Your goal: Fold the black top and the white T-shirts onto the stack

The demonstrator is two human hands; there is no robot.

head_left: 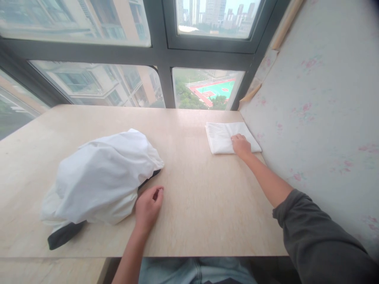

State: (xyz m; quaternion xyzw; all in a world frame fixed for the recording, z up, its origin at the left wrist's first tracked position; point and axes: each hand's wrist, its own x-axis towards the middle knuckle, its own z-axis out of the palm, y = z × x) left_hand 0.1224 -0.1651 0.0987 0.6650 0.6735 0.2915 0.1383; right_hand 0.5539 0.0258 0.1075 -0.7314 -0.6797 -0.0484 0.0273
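Folded white cloth (220,138): right of centre in the frame, flat, edges fairly squared, so I'd judge its folding done. White fabric bundle (100,177): left of the frame, a loose, rumpled heap, no neat folds visible, so I'd call that one not sorted. Black strap (65,235) sticks out at its lower left, and another dark strip shows along its right edge. What's inside, if anything, can't tell.

My right hand (242,146) is on the folded cloth, near its front edge, fingers bent down onto it; can't tell whether they pinch a layer or only press. My left hand (149,207) lies lower centre-left, just beside the bundle, loosely curled, nothing seen in it; can't tell if the fingertips meet, nor whether it touches the fabric.

Surface: pale, faintly streaked tabletop (192,205), front edge along the bottom of the frame, my jeans (195,270) below it. Dark sleeve (319,232) rolled up, lower right.

Room: grey window frame (207,59) across the top, buildings upper left, green and red sports court (217,90) outside, upper right of centre. Floral wallpaper (325,98) fills the right side, lifting at its edge by the window.
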